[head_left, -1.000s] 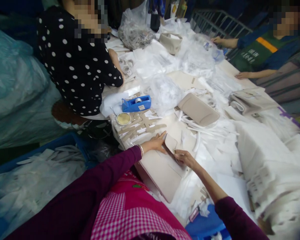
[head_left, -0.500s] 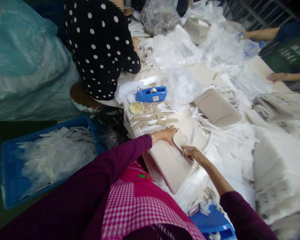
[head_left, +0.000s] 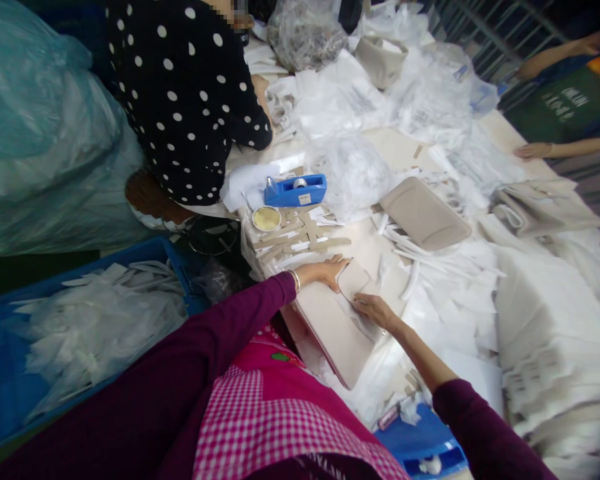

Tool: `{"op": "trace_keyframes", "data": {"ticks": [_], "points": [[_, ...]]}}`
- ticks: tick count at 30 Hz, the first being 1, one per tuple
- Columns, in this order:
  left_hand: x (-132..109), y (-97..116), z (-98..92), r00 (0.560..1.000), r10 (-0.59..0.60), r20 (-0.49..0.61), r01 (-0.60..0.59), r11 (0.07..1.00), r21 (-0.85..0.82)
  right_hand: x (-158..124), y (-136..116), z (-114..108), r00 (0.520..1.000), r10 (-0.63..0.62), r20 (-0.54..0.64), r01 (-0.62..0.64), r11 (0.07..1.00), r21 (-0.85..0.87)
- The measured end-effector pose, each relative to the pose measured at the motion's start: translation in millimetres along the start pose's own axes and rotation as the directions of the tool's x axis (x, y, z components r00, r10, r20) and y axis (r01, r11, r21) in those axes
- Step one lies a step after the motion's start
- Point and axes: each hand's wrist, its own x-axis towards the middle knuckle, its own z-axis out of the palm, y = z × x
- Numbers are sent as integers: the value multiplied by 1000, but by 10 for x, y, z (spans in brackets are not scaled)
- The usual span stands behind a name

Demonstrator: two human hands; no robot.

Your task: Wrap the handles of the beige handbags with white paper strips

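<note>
Left hand point(head_left: 331, 272), grip apart, apparently steadies beige rounded leather-like flap point(head_left: 355, 277) for right hand point(head_left: 375, 310), grip together at its edge.

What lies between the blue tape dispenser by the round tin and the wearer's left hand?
In the head view, a loose spread of tan and white strips lies between the dispenser and the left hand.

Light falls pale on the worktop point(head_left: 503, 135); the floor point(head_left: 27, 280) left of it is dark, the person point(head_left: 563, 110) right of it blurred.
</note>
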Motion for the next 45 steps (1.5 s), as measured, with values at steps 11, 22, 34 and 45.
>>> {"op": "trace_keyframes", "data": {"ticks": [11, 22, 34, 45], "points": [[-51, 114, -30, 993, -116, -18, 113, 987, -118, 337, -152, 186, 977, 206, 58, -150, 852, -502], [-103, 474, -112, 953, -292, -82, 301, 942, 145, 394, -333, 237, 985, 172, -7, -156, 876, -456], [99, 774, 249, 999, -27, -38, 35, 973, 226, -334, -207, 388, 770, 255, -585, -277, 959, 54], [86, 736, 303, 997, 76, 33, -80, 984, 156, -559, -130, 1455, 626, 766, -145, 202, 20, 979]]}}
